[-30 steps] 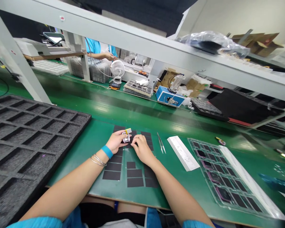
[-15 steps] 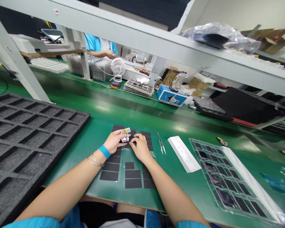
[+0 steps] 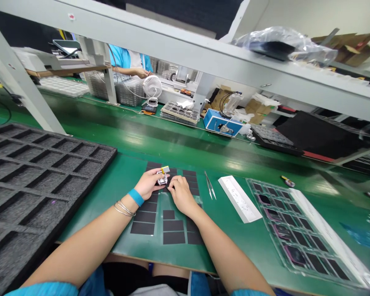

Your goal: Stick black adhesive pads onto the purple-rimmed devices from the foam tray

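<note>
My left hand [image 3: 148, 183] is closed on a small device case with bare electronics inside [image 3: 162, 178]. A silver battery-like block with yellow tape [image 3: 165, 169] sticks up from its top edge. Close by on the right, my right hand [image 3: 179, 190] has its fingers pinched together near the case; whatever is between the fingertips is too small to make out. Beneath both hands, black rectangular sheets [image 3: 174, 237] lie in columns on the green mat [image 3: 135, 248]. To the right of my right hand rests a pair of tweezers [image 3: 210, 186].
A grey foam tray [image 3: 89, 181] with rectangular pockets fills the left. On the right are a white strip-shaped tray [image 3: 239, 201] with tiny parts and a clear plastic tray [image 3: 283, 263] holding dark pieces. Behind stand a small fan [image 3: 152, 87], a blue box [image 3: 222, 123] and a co-worker [image 3: 131, 61].
The fingers of my right hand have shifted slightly beside the device case. My left hand keeps its hold. The view has moved a little.
</note>
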{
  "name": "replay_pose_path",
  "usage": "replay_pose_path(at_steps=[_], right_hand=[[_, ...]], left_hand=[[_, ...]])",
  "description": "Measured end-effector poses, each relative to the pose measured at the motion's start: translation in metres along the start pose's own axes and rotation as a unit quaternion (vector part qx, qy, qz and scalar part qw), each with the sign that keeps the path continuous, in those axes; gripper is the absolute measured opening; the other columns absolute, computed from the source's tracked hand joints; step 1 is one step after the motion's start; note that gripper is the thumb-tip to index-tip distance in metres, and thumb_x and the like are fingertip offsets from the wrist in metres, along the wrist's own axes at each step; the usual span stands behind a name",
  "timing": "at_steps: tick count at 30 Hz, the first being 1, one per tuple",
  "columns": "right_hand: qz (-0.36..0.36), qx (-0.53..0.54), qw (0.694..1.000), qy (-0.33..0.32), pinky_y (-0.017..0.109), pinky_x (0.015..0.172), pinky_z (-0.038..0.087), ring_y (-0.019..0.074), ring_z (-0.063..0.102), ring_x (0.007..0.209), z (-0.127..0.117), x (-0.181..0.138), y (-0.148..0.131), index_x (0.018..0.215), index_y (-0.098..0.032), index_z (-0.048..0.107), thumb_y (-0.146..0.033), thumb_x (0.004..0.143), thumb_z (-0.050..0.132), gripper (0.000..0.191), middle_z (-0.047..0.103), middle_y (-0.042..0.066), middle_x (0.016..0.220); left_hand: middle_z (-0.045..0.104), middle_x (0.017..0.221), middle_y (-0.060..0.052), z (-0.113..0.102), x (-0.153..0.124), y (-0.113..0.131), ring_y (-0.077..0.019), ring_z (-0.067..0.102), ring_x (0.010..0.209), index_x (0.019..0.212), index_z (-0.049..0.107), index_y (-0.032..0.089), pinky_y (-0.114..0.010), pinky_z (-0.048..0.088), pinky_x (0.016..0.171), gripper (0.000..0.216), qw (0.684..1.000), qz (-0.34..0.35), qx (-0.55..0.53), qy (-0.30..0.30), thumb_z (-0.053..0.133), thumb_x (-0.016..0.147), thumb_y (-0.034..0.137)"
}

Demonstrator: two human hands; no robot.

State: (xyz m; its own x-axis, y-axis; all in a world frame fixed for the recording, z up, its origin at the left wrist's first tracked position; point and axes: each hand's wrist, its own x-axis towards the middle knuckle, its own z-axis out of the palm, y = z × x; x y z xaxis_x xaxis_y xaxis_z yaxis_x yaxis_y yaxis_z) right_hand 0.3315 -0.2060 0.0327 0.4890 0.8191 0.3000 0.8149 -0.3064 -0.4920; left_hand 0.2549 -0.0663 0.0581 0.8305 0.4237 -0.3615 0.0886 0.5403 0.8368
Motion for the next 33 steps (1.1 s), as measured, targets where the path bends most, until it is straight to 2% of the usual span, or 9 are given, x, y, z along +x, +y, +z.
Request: replay_pose_path(at_steps=[4,6,8,12,15,17,22,33], right_hand=[[-0.037,0.067,0.995,0.065,0.04,0.089,0.041,0.0213,0.048,0.096,-0.017,-0.007,-0.002,0.082,-0.021,0.051,-0.018,0.088,0.045,0.009,0.053,0.008,0.098],[-0.026,0.126,0.985,0.118,0.039,0.088,0.043,0.0205,0.051,0.096,-0.025,-0.008,-0.003,0.081,-0.02,0.051,-0.023,0.089,0.045,0.01,0.054,0.008,0.097],[-0.001,0.205,0.968,0.144,0.036,0.083,0.046,0.0195,0.055,0.092,-0.03,-0.008,-0.004,0.078,-0.021,0.052,-0.028,0.087,0.048,0.012,0.058,0.008,0.094],[0.074,0.37,0.922,0.091,0.033,0.072,0.052,0.018,0.063,0.076,-0.029,-0.008,-0.005,0.069,-0.02,0.056,-0.036,0.075,0.064,0.019,0.066,0.005,0.079],[0.115,0.425,0.897,0.042,0.033,0.069,0.054,0.0175,0.064,0.069,-0.026,-0.009,-0.005,0.067,-0.019,0.059,-0.037,0.064,0.074,0.023,0.068,0.004,0.075],[0.12,0.424,0.897,0.041,0.031,0.067,0.053,0.0167,0.063,0.066,-0.026,-0.009,-0.005,0.066,-0.019,0.059,-0.035,0.061,0.076,0.023,0.068,0.003,0.073],[0.092,0.353,0.927,0.08,0.027,0.062,0.049,0.0137,0.058,0.062,-0.028,-0.009,-0.009,0.068,-0.02,0.057,-0.027,0.067,0.071,0.016,0.065,0.0,0.069],[0.095,0.3,0.946,0.075,0.029,0.067,0.05,0.0161,0.062,0.067,-0.026,-0.009,-0.011,0.072,-0.02,0.056,-0.025,0.068,0.068,0.014,0.067,0.001,0.074]], left_hand=[[0.071,0.093,-0.01,0.001,0.0,0.0,-0.0198,0.064,0.085,0.095,0.067,0.017,-0.035,0.05,0.076,0.034,1.0,0.009,0.008,-0.001,0.072,0.062,0.021],[0.071,0.091,-0.01,0.003,-0.002,0.001,-0.0188,0.064,0.082,0.095,0.068,0.016,-0.034,0.051,0.074,0.033,1.0,0.014,0.011,-0.006,0.072,0.063,0.02],[0.071,0.089,-0.01,0.005,-0.005,0.001,-0.018,0.064,0.08,0.095,0.068,0.015,-0.032,0.053,0.072,0.032,1.0,0.014,0.016,-0.023,0.071,0.064,0.018],[0.071,0.085,-0.01,0.01,-0.011,-0.001,-0.0178,0.065,0.071,0.094,0.068,0.014,-0.03,0.056,0.063,0.031,0.997,-0.003,0.038,-0.061,0.073,0.064,0.018],[0.07,0.08,-0.009,0.013,-0.012,-0.004,-0.0173,0.065,0.066,0.092,0.069,0.014,-0.03,0.056,0.059,0.03,0.995,-0.009,0.054,-0.081,0.074,0.063,0.019],[0.07,0.08,-0.008,0.014,-0.012,-0.005,-0.0165,0.064,0.064,0.091,0.07,0.014,-0.029,0.056,0.058,0.029,0.994,-0.011,0.06,-0.09,0.073,0.063,0.019],[0.069,0.079,-0.007,0.014,-0.013,-0.006,-0.0145,0.062,0.062,0.09,0.072,0.015,-0.027,0.056,0.057,0.027,0.991,-0.012,0.084,-0.107,0.071,0.064,0.02],[0.07,0.083,-0.01,0.016,-0.013,-0.007,-0.0155,0.063,0.066,0.092,0.071,0.014,-0.027,0.056,0.059,0.028,0.99,-0.024,0.088,-0.104,0.07,0.064,0.018]])
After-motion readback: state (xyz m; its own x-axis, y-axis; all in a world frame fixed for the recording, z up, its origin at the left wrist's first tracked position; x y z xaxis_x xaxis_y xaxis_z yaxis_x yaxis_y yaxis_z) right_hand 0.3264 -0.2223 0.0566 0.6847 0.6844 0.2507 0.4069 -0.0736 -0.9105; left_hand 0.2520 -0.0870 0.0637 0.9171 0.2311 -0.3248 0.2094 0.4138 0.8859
